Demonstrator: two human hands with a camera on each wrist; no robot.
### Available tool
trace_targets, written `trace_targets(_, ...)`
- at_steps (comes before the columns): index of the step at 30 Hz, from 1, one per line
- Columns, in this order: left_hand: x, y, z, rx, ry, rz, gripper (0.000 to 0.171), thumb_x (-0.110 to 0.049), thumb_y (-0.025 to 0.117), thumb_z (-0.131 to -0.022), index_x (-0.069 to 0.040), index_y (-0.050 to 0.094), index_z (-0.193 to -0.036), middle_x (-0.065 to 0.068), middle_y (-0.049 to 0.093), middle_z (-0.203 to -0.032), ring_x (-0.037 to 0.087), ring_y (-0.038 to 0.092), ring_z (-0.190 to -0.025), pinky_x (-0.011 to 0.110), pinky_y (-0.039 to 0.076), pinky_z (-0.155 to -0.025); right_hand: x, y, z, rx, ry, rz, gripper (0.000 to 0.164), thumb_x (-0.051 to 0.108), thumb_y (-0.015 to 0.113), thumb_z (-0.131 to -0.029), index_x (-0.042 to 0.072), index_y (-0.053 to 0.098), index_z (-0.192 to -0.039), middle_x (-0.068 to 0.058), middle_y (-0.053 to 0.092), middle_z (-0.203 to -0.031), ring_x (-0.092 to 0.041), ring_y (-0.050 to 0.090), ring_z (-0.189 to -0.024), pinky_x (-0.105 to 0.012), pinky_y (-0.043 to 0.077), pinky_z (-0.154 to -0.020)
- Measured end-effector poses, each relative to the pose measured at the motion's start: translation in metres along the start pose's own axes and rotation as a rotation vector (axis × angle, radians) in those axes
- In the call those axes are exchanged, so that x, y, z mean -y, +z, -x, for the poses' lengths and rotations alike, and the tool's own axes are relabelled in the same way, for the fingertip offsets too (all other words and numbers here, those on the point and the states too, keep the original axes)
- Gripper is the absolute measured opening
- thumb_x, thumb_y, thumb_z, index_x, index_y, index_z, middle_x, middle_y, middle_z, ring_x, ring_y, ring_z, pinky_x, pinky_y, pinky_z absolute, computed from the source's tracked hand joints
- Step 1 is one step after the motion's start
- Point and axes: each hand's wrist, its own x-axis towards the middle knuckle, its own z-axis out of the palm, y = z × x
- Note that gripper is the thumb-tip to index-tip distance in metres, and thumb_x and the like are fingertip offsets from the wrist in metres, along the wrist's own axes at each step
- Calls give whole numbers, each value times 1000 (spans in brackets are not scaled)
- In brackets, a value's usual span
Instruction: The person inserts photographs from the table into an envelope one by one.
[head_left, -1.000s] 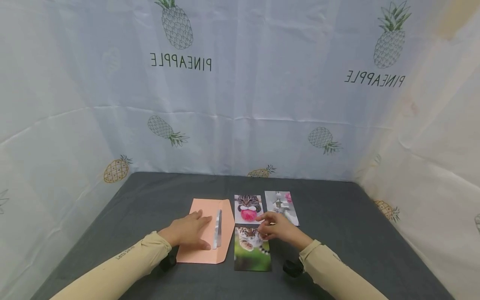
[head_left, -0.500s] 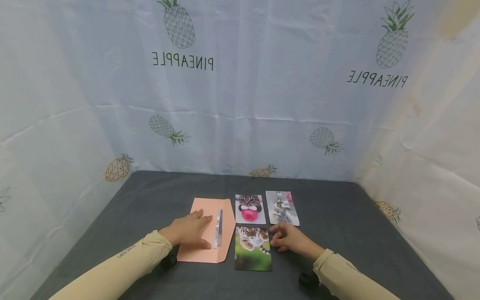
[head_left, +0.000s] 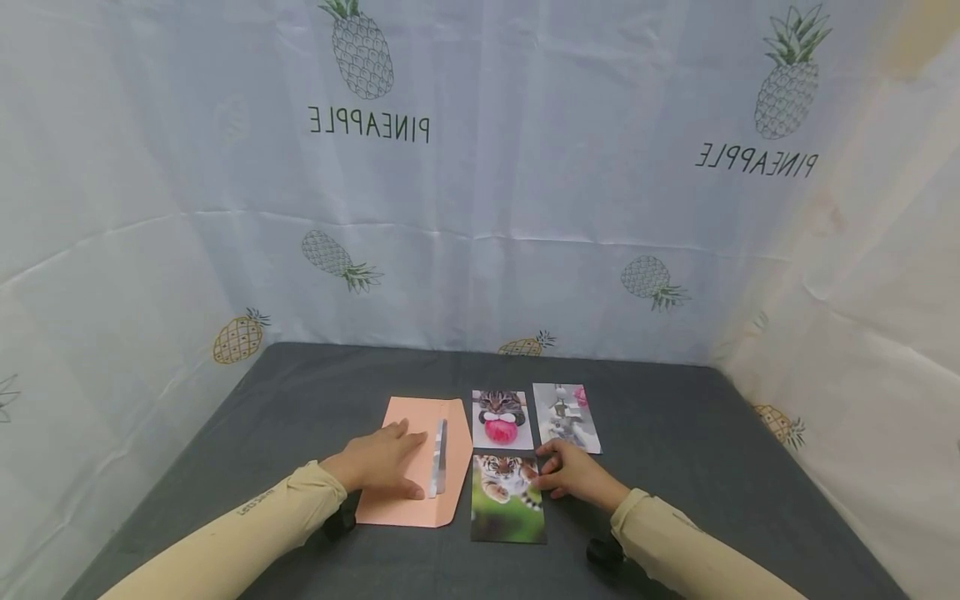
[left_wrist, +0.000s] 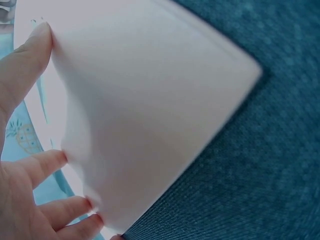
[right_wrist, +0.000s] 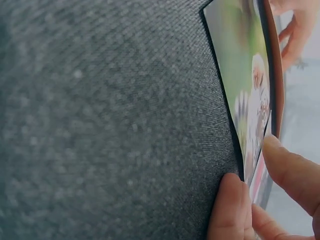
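Note:
My left hand [head_left: 378, 460] rests with spread fingers on a peach paper envelope [head_left: 401, 508], its pointed flap side to the right. In the left wrist view the fingertips touch the pale envelope [left_wrist: 135, 110]. A silvery strip [head_left: 437, 458] runs along the envelope beside the hand. My right hand [head_left: 577, 477] holds the upper right corner of a tiger cub photo card [head_left: 506, 517] between thumb and curled fingers. In the right wrist view, fingertips sit at two edges of that tiger card [right_wrist: 240, 65].
Behind the tiger card lies a cat photo card [head_left: 500, 417] with a pink ball. To its right is a tilted grey photo card [head_left: 566, 417] with a pink spot. A dark cloth [head_left: 660, 433] covers the table; pineapple-print curtains [head_left: 465, 167] enclose it.
My right hand first drew back rightward from over the cat and tiger cards, then came slightly left to the tiger card's corner. The left hand stays on the envelope.

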Motion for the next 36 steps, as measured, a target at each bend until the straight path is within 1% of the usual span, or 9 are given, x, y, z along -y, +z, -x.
trace_targets(3,0,0,1,-1,2,-4,91,-61,75,-71,-17,46,-145,20,35,-153,37,37,-139,60,40,-100,2,1,1,-5,3,5,50,2,77,-79,-9,51,-119,-11,58,-86,-16,60,-68,-37,56,-63)
trace_targets(7,0,-1,1,3,2,-1,91,-61,75,-71,-17,46,-145,20,35,-153,37,37,-139,60,39,-101,3,4,1,-36,8,19,47,0,78,-76,-8,52,-115,-11,55,-83,-17,58,-64,-37,55,-61)
trace_targets(12,-1,-2,0,8,-3,-1,91,-60,76,-71,-16,46,-145,20,35,-153,37,37,-139,60,38,-102,6,9,0,-85,25,53,45,-3,80,-72,-4,54,-108,-9,53,-81,-17,55,-60,-34,54,-55)
trace_targets(16,-1,-2,0,11,-7,1,91,-60,76,-71,-17,46,-145,20,35,-153,36,37,-140,59,38,-102,9,11,-1,-97,42,66,44,-6,81,-70,-2,53,-104,-9,51,-80,-18,53,-60,-33,53,-53)
trace_targets(22,-1,-2,0,11,-5,-6,91,-61,76,-70,-17,46,-145,20,35,-153,36,37,-139,59,39,-102,12,14,-2,-115,61,71,47,-9,81,-68,2,50,-102,-10,51,-83,-20,53,-61,-34,52,-51)
trace_targets(26,-1,-2,1,12,-3,-10,91,-62,75,-71,-17,46,-145,20,35,-153,36,37,-139,58,39,-102,13,15,-2,-130,47,78,50,-11,81,-66,2,49,-102,-12,53,-87,-20,53,-64,-34,51,-50)
trace_targets(29,-2,-3,2,16,-2,-2,92,-61,75,-71,-17,45,-145,21,34,-153,37,37,-140,59,39,-102,14,16,-2,-130,33,82,50,-11,80,-66,2,49,-102,-11,55,-85,-19,53,-62,-32,50,-49)
trace_targets(33,-3,-4,3,16,-4,9,91,-60,76,-71,-16,45,-145,21,34,-153,38,36,-140,60,38,-102,15,17,0,-119,19,85,49,-10,79,-68,2,49,-105,-9,56,-79,-17,51,-57,-31,47,-49)
trace_targets(36,-4,-4,4,9,-1,5,91,-60,76,-71,-16,46,-144,21,35,-152,38,37,-139,59,39,-101,15,16,1,-119,7,76,48,-10,79,-70,3,49,-106,-9,56,-76,-16,51,-55,-31,48,-50)
